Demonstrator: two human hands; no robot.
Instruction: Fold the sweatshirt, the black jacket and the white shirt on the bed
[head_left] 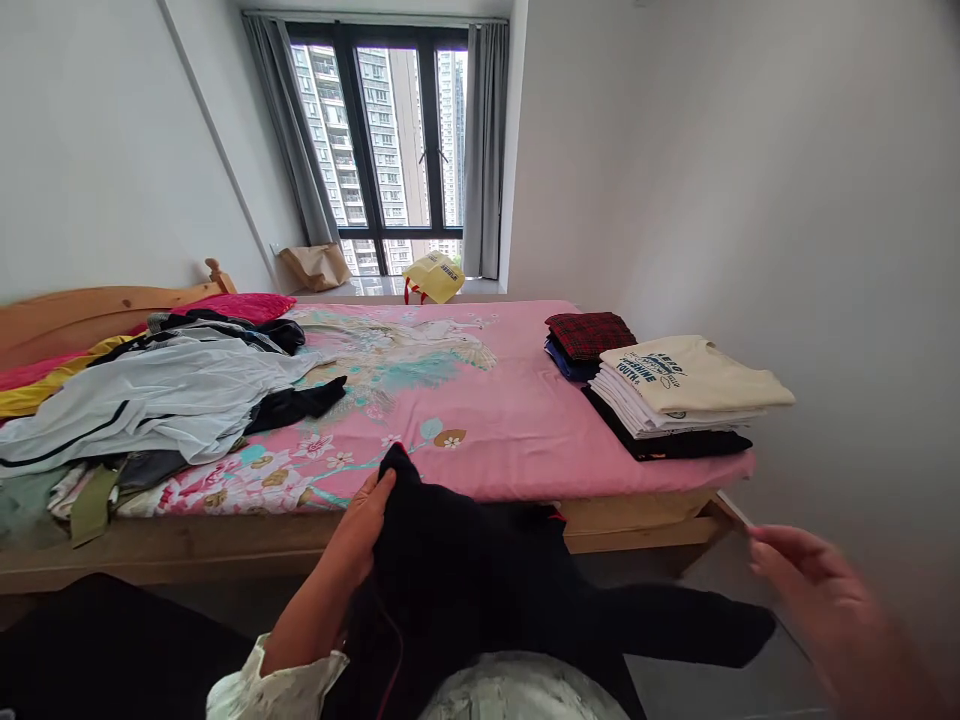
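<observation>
Left hand [367,520] fingers grip black garment [465,570] at 6 o'clock, before the bed [510,420]; right hand [817,590] open, empty at 4 o'clock; judged spreading stage, second grip on loose sleeve [697,625] required.

Pink-sheeted bed [510,420]: loose clothes heap [165,395] left, folded stack [660,425] right (cream shirt [694,375] topmost).
</observation>
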